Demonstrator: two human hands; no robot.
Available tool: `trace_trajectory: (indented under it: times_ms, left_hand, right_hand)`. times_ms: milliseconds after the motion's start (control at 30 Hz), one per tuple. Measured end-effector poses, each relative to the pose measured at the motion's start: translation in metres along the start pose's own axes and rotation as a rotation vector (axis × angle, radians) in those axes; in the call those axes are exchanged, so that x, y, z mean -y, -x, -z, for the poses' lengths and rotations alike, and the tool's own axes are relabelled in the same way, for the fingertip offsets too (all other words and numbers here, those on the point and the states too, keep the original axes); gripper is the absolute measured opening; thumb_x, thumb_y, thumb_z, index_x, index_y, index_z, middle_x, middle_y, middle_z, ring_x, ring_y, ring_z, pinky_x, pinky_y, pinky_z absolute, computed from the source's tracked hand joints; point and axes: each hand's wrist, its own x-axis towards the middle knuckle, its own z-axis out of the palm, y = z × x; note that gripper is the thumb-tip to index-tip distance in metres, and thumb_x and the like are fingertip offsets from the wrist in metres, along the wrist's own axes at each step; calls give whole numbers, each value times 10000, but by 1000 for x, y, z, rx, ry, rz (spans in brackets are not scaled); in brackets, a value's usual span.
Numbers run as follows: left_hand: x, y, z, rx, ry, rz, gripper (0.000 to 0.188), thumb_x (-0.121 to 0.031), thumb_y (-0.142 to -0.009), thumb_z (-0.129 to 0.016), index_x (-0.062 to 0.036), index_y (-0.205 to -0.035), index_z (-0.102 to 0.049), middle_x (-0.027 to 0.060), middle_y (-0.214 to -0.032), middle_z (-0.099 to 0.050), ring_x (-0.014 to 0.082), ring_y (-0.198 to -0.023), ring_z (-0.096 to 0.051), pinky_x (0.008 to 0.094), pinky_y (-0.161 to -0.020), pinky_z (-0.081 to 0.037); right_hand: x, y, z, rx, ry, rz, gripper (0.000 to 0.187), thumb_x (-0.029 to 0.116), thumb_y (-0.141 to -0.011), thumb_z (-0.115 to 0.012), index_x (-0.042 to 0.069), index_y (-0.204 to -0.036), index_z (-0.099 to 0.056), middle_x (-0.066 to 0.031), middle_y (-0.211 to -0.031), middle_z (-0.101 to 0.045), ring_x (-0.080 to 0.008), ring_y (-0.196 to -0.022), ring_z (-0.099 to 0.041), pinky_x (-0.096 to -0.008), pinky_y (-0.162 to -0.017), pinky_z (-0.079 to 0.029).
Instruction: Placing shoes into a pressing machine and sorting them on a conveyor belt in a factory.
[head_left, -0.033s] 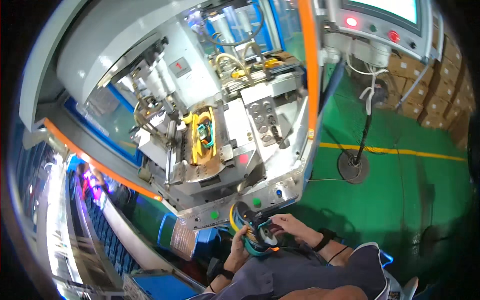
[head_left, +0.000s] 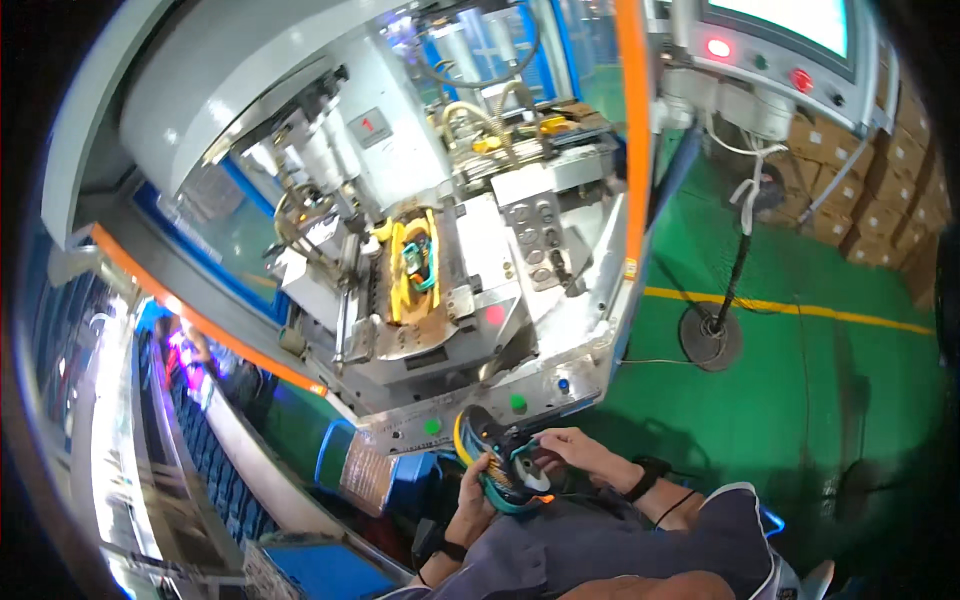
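Low in the middle of the view, above my lap, is a dark shoe (head_left: pixel 487 436) with teal edging and a yellow sole edge, its toe pointing up and away from me. My left hand (head_left: pixel 474 490) is closed round its left side. At the shoe's collar, my right hand (head_left: pixel 575 450) has its fingers bent and pinched on the teal edge; its fingertips are partly hidden. Beyond them, a teal-and-dark shoe upper (head_left: pixel 416 265) lies inside a yellow mould (head_left: pixel 396 290) on the machine's plate.
The machine's front panel (head_left: pixel 465 418) with green and blue buttons stands just beyond the shoe. An orange post (head_left: pixel 634 150) and a control screen box (head_left: pixel 780 60) rise at the right. Left are a conveyor (head_left: pixel 215 440) and blue bin (head_left: pixel 415 482); cartons (head_left: pixel 850 190) are stacked far right.
The machine has shifted slightly rightward in view. The shoe's toe has moved a little left, with both hands keeping their hold on it.
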Motion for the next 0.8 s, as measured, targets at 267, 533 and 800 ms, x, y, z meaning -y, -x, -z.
trace_trajectory:
  times_ms: [267,533,800]
  left_hand:
    - [-29,90,88,-229,190,-389,463,-373,-950,-523,-46,-1277,-533,151,-1213,-627,316,-1102,-615,478,-984,-485]
    - [-58,174,186,-294,380,-638,549,-454,-987,-470,-32,-1337,-475,148,-1286,-583,311,-1143,-588,479,-1006,-464]
    - [-126,176,183,-215,367,-932,563,-454,-1021,-372,-9,-1363,-413,173,-1331,-530,319,-1187,-555,467,-1039,-439]
  right_hand:
    - [-28,-77,-123,307,477,-130,519,198,-903,-663,-21,-1330,-468,-104,-1151,-631,-167,-1033,-596,-310,-848,-523]
    - [-114,-143,-243,521,687,-346,598,221,-852,-716,-38,-1323,-453,-115,-1177,-628,-187,-1071,-582,-319,-870,-488]
    - [-106,-176,-311,477,594,-124,487,123,-794,-730,8,-1216,-517,-64,-1070,-627,-144,-977,-584,-293,-868,-473]
